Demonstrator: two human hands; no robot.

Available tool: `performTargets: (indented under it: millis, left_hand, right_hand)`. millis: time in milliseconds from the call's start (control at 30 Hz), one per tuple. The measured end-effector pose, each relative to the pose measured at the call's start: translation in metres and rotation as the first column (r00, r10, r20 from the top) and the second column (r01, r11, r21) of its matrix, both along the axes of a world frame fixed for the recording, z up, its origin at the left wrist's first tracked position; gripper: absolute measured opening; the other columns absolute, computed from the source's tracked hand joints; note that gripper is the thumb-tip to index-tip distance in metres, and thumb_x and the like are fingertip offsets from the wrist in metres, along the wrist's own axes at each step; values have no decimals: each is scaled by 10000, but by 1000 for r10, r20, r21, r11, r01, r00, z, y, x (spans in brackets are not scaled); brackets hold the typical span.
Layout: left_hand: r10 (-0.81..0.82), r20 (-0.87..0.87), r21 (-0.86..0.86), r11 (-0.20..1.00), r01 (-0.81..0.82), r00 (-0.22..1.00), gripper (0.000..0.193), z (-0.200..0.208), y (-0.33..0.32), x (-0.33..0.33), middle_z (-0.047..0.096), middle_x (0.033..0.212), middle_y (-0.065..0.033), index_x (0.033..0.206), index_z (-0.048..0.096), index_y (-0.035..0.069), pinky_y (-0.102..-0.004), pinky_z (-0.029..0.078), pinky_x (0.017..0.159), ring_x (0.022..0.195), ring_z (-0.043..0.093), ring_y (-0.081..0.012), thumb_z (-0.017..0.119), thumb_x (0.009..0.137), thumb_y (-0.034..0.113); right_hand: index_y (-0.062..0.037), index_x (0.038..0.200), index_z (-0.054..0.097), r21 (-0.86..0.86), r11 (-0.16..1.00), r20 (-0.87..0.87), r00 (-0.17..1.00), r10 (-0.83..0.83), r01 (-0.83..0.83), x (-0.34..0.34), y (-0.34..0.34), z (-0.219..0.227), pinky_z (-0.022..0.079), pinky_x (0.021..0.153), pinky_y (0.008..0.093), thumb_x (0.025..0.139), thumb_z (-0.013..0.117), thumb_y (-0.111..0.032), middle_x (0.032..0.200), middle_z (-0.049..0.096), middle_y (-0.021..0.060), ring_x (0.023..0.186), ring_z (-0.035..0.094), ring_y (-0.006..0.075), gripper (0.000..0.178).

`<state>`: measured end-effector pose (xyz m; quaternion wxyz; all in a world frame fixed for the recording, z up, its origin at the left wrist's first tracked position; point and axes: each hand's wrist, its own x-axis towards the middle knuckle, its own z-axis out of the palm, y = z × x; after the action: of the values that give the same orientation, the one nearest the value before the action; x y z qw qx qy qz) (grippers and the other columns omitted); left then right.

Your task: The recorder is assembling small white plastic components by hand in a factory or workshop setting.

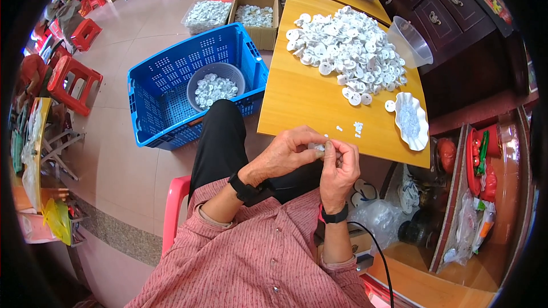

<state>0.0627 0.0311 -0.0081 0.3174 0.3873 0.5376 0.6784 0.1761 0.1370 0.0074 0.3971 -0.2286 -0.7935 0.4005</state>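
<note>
My left hand [283, 151] and my right hand [338, 174] meet just off the near edge of the yellow wooden table [291, 100]. Between their fingertips is a small white plastic piece [316, 146], mostly covered by the fingers. Both hands are closed in a pinch on it. A few tiny white bits [358, 128] lie on the tabletop just beyond my hands. Farther back spreads a big heap of round white plastic parts [348, 48]. Right of it stands a white wavy-edged dish [420, 131] holding small clear pieces.
Left of the table, a blue plastic crate [165, 68] holds a grey basin [192, 94] of white parts. Behind it stand a cardboard box [265, 37] and a clear tub [205, 17], both filled. An empty clear container [408, 43] leans by the heap. Red stools [77, 85] stand far left.
</note>
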Motion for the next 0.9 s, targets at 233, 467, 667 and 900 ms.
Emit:
performTargets:
  millis: [233,467,667,900]
  left_hand:
    - [-5,25,-26,1000,6,1000,278,-3,-1,-1,657,1093,-58,1220,667,22,-262,525,846,988,618,-118,675,950,86]
    - [37,-136,24,999,-34,990,295,-4,0,-1,672,1048,-66,1218,679,34,-280,521,813,942,629,-156,696,934,112]
    - [55,-202,-7,998,-58,978,297,2,-1,-1,674,1042,-72,1215,679,37,-287,519,810,933,632,-164,700,927,105]
    - [-26,172,61,998,16,985,295,-8,0,-1,669,1049,-38,1222,646,0,-242,545,863,997,630,-109,677,929,19]
  right_hand:
    - [9,985,680,61,998,28,999,16,-17,0,0,-1,533,711,324,914,687,-39,943,653,112,822,656,227,86]
    - [21,972,671,-34,999,26,999,40,-39,-1,1,-1,534,695,325,909,690,-35,930,653,114,808,660,221,86]
    - [21,950,659,-51,998,25,999,38,-37,-1,3,-5,528,688,320,915,679,-30,911,655,116,801,657,222,65]
    - [20,961,626,-119,992,13,999,36,-34,2,3,-7,506,628,284,944,636,-27,898,612,82,715,621,151,51]
